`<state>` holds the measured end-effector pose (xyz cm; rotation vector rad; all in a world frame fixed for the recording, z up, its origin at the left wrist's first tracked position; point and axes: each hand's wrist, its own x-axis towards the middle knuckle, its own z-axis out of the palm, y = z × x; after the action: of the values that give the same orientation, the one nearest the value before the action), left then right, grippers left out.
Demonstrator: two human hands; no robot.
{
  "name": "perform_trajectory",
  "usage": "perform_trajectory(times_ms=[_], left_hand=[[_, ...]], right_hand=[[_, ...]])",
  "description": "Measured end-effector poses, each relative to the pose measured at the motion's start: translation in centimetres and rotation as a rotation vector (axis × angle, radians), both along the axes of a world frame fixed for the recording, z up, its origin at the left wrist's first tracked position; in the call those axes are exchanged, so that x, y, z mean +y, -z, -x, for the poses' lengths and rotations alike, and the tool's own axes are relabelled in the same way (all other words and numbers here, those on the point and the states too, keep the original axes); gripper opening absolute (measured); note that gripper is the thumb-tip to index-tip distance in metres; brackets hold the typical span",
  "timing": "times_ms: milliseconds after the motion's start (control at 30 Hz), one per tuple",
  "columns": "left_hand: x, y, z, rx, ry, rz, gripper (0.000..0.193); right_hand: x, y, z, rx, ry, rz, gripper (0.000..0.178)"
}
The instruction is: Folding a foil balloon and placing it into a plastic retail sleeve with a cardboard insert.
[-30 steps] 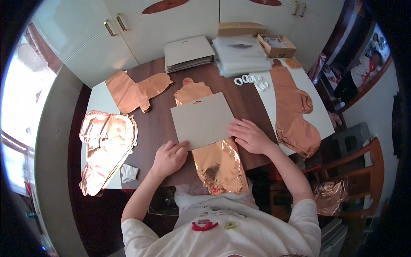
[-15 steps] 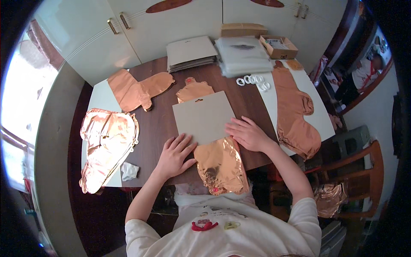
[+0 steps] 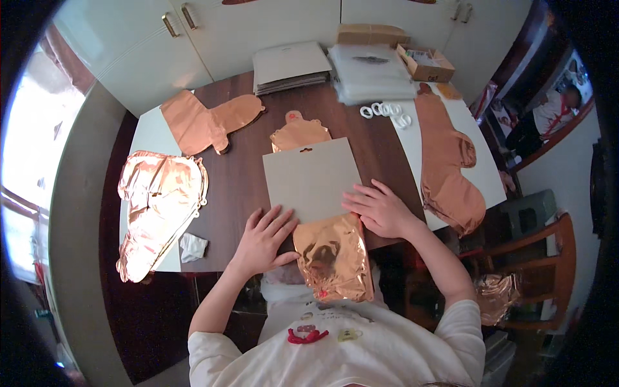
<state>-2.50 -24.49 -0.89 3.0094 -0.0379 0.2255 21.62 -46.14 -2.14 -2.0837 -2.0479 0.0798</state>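
Observation:
A grey cardboard sheet (image 3: 312,177) with a small hanging slot lies across a flat copper-coloured foil balloon (image 3: 298,133). The balloon's far end shows past the sheet. Its near part (image 3: 332,255) comes out below the sheet and hangs over the table's front edge. My left hand (image 3: 263,240) rests with fingers spread at the sheet's lower left corner, its thumb beside the foil. On the right edge of the sheet my right hand (image 3: 382,209) lies flat, fingers apart. Neither hand grips anything.
More flat foil balloons lie at far left (image 3: 209,121), near left (image 3: 160,209) and right (image 3: 446,169). White rings (image 3: 385,111), clear plastic bags (image 3: 373,76), a cardboard stack (image 3: 290,64) and an open box (image 3: 425,62) stand behind. Crumpled white material (image 3: 193,248) sits near left.
The view has shifted slightly, so the table's far side sits higher in the picture. Both hands keep nearly the same places on the sheet, and the foil hangs a little lower.

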Motion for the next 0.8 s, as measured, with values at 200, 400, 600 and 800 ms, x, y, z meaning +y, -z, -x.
perform_trajectory(times_ms=[200, 400, 600, 800], left_hand=[[0.0, 0.4, 0.2, -0.028, -0.016, 0.039, 0.068], [-0.2, 0.3, 0.3, -0.021, -0.027, 0.01, 0.069], [0.1, -0.2, 0.4, 0.044, 0.017, -0.002, 0.08], [0.2, -1.2, 0.5, 0.151, 0.044, 0.026, 0.102]], right_hand=[[-0.2, 0.1, 0.1, 0.077, 0.02, -0.041, 0.048], [-0.4, 0.3, 0.1, 0.073, 0.007, -0.027, 0.048], [-0.3, 0.1, 0.1, 0.034, -0.008, -0.004, 0.052], [-0.7, -1.4, 0.7, 0.099, -0.004, 0.128, 0.065]])
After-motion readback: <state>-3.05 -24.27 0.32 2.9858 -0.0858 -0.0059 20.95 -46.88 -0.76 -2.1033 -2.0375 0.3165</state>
